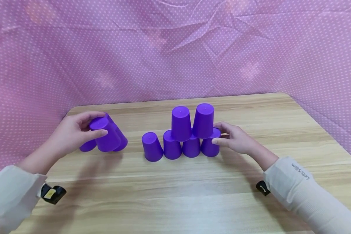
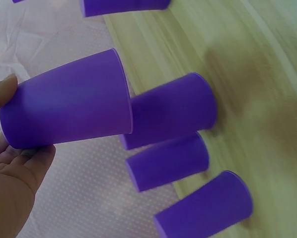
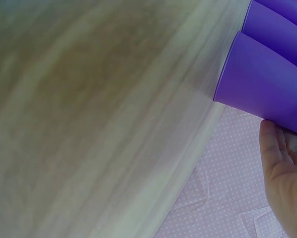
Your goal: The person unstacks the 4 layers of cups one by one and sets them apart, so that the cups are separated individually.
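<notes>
In the head view, my left hand (image 1: 73, 131) grips an upside-down purple cup (image 1: 108, 138) near its base, thumb in front and fingers behind. The left wrist view shows this cup (image 2: 69, 99) held off the table, slightly tilted. Two more purple cups stand partly hidden behind it, one of them at its right (image 1: 122, 141). My right hand (image 1: 235, 138) holds the rightmost cup (image 1: 209, 148) of a row between thumb and fingers. On that row rest two upper cups, a left one (image 1: 181, 123) and a right one (image 1: 204, 120), side by side.
The row's leftmost cup (image 1: 152, 148) carries nothing on top. Beside it stand two more bottom cups (image 1: 172, 146). All are on a wooden table (image 1: 175, 195), with a pink dotted cloth (image 1: 175, 58) hanging behind and at the sides.
</notes>
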Available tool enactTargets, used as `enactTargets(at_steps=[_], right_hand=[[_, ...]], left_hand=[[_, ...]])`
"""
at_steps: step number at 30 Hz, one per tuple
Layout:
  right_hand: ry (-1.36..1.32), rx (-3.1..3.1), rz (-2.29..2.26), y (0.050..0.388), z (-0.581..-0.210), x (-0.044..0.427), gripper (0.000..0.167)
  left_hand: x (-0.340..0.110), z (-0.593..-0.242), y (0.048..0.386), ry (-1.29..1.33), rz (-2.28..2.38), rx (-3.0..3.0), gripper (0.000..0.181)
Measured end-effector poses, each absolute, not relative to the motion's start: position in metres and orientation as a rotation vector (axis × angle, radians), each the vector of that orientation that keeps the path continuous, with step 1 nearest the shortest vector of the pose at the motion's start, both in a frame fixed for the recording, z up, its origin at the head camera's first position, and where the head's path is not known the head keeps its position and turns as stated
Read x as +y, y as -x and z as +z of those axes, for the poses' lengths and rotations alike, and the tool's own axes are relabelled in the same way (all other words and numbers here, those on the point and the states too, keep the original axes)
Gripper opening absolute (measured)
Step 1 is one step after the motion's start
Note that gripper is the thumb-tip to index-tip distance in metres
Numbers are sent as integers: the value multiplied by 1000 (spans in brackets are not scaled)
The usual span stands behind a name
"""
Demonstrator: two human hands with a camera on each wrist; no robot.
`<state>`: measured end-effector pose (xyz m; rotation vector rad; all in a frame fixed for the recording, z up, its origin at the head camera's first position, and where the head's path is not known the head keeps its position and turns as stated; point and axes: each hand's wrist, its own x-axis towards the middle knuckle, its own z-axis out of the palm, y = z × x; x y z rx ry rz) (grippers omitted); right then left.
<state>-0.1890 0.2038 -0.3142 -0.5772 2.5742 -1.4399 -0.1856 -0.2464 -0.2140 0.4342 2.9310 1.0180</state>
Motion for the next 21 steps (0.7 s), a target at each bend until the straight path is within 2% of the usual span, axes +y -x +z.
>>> enactTargets(at_steps=[21], right_hand=[[580,2568,-1451,190,-316,203,44]], left_hand=[[-292,-264,189,-196,1186,3035,60]])
